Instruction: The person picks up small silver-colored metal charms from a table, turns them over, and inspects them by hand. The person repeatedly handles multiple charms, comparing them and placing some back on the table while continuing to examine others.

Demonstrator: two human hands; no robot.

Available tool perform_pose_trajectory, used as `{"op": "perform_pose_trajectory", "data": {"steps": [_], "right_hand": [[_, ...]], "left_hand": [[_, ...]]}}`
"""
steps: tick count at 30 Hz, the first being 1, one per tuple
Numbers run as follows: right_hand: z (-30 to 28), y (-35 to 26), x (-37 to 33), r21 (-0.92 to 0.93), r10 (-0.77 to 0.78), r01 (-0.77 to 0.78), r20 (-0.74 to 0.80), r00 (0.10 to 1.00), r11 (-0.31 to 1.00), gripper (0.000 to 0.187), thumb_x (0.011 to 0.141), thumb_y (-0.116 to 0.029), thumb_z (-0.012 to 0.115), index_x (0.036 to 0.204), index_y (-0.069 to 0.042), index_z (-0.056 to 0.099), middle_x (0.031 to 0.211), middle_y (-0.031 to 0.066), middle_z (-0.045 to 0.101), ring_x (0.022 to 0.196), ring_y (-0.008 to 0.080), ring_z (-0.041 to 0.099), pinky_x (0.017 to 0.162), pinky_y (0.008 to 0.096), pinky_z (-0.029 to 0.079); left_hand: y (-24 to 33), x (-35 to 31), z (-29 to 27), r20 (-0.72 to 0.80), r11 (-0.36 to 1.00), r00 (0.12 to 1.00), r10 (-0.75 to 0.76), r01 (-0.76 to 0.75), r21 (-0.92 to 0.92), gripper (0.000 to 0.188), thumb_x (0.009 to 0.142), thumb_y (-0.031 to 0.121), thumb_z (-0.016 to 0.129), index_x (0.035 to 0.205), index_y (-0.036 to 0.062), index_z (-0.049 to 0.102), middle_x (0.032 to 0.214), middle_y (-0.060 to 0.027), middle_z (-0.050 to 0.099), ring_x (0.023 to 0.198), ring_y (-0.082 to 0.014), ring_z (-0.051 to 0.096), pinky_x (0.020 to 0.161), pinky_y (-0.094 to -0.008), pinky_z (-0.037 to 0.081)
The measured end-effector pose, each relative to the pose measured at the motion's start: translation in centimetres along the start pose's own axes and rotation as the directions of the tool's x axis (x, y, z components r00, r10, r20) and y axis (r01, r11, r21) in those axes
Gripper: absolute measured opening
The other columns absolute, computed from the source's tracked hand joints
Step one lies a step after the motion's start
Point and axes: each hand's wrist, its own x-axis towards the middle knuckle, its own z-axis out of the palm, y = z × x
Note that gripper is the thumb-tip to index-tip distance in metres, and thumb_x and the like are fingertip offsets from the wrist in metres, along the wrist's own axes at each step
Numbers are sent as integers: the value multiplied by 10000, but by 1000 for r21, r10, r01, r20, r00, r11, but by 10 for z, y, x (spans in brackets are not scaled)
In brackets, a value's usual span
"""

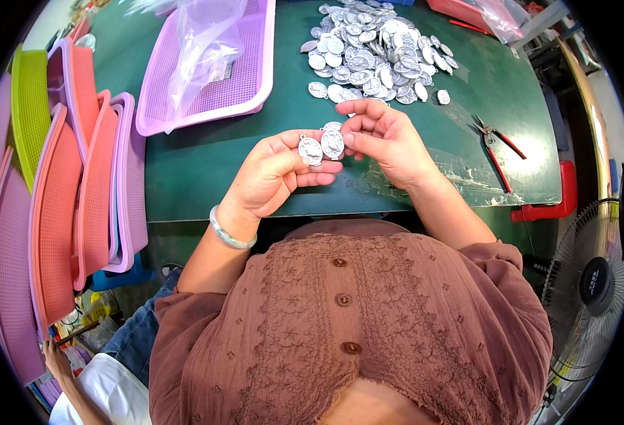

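Over the near part of the green table, my left hand (273, 170) is closed on an oval silver medal (310, 150) with a small loop at its top. Close beside it, thumb and fingers of my right hand (390, 142) pinch a second silver oval medal (332, 144). Part of another medal (332, 127) shows just behind these two; what supports it I cannot tell. A large heap of similar medals (376, 53) lies beyond my hands, and one loose medal (443, 97) sits to its right.
Red-handled pliers (497, 152) lie on the green table (269, 198) at right. A purple basket (255, 103) holds clear plastic bags (202, 60). Nested coloured baskets (60, 227) stand at left, a fan (595, 276) at right. Another person's arm (78, 397) shows at lower left.
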Motion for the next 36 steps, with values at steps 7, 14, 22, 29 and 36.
{"op": "perform_pose_trajectory", "data": {"steps": [7,14,22,29,36], "right_hand": [[0,0,0,-6,4,-4,-2,1000,1000,347,774,1,578,1108,26,486,820,46,584,703,108,579,591,207,431],[2,0,0,-6,-4,4,-4,1000,1000,343,769,7,580,1100,23,492,815,47,585,697,107,576,592,206,429],[2,0,-1,4,-9,9,6,1000,1000,341,774,9,580,1103,26,489,818,50,586,701,110,578,591,208,432],[3,2,0,-6,2,-2,8,1000,1000,343,775,4,583,1102,28,486,824,49,587,706,108,581,591,209,433],[3,1,-1,-22,5,-5,27,1000,1000,335,788,-33,597,1110,-4,512,844,19,588,739,83,553,630,204,442]], "left_hand": [[-2,0,-5,39,1000,999,8,-9,26,379,787,-36,400,1160,-58,459,1070,-197,563,943,-292,602,815,-371,511],[-1,0,-4,25,1000,1000,-3,3,7,349,777,-41,419,1119,-51,489,1042,-194,577,907,-282,614,794,-376,518],[0,-1,-2,10,1000,1000,-4,4,7,334,774,-36,437,1102,-46,499,1024,-187,585,884,-278,622,776,-374,524],[-1,-3,-5,25,1000,1000,2,-2,30,368,779,-28,423,1142,-54,476,1056,-213,567,914,-277,613,795,-363,516],[-1,-4,-6,31,999,1000,4,-5,34,391,783,-24,417,1169,-63,460,1072,-231,558,922,-273,611,796,-348,518]]}}
